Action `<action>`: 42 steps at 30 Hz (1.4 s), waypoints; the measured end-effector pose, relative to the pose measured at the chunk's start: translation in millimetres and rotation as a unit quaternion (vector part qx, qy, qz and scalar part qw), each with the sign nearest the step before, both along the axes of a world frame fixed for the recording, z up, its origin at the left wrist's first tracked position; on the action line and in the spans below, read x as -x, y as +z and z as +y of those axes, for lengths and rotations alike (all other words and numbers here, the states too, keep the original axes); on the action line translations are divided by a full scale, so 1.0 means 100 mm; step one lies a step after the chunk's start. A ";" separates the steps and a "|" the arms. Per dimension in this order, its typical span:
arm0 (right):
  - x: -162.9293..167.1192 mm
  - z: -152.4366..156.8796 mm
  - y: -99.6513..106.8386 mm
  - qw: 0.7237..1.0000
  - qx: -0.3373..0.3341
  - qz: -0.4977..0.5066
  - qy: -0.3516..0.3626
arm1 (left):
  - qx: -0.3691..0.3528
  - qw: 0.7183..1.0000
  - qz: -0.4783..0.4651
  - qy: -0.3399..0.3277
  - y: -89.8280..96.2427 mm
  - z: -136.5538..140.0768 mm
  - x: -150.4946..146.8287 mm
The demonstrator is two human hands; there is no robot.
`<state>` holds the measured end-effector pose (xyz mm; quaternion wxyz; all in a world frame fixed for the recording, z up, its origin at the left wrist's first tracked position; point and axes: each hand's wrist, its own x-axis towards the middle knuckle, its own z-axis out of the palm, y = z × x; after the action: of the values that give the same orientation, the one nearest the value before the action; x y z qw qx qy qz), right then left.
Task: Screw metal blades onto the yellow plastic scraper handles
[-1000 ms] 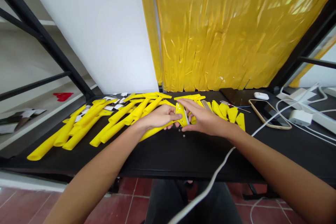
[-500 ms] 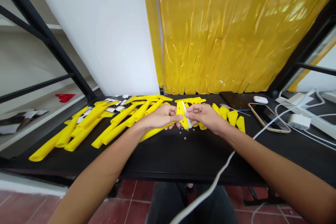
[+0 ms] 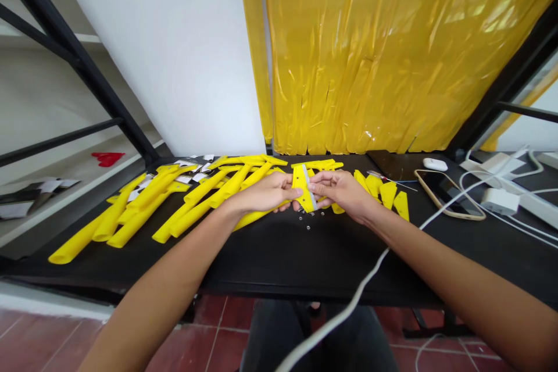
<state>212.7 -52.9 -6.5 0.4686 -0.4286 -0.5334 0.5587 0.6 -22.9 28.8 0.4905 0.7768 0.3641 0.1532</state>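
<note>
Head view: the tallest thing in front of me is the yellow plastic curtain (image 3: 392, 58), with a white panel (image 3: 165, 40) hanging to its left and the black table (image 3: 261, 261) spread below. On the table's left lie yellow handles (image 3: 150, 200), long and hollow-ended, several resting across one another. My left hand (image 3: 270, 190) and my right hand (image 3: 342, 190) meet near the middle, above the table. At the far right a power strip (image 3: 538, 206) sits among white cables, with a phone (image 3: 449, 195) lying just beside them. Between my hands is a flat yellow head (image 3: 300, 181), a pale strip (image 3: 311, 190) along its right edge; my left thumb presses on its face, the other fingers curled in underneath. My right fingers are drawn to a narrow pinch at the strip. Another yellow length slants out below my left hand; I cannot tell whether it joins the head. Loose yellow pieces (image 3: 387, 193) lie beyond my right wrist, and farther back rests a small white case (image 3: 435, 164). Tiniest of all, metal nuts (image 3: 308, 227) are scattered on the black surface just below the head.
</note>
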 end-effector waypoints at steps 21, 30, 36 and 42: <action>-0.01 -0.03 0.07 0.999 -0.024 -0.016 0.021 | -0.024 0.999 -0.032 -0.024 0.03 -0.02 -0.02; 0.00 -0.06 0.09 0.996 -0.074 -0.056 0.004 | -0.027 0.999 -0.027 -0.004 0.02 -0.03 -0.02; 0.00 -0.06 0.10 0.996 -0.069 -0.058 0.000 | -0.024 0.999 -0.024 -0.009 0.07 -0.07 -0.04; 0.01 -0.05 0.08 0.997 -0.045 -0.057 0.030 | -0.039 0.999 -0.018 -0.011 0.08 -0.08 -0.03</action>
<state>211.7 -57.8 1.5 0.4391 -0.4219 -0.5964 0.5229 3.3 -31.3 37.0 0.4683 0.7964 0.3400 0.1757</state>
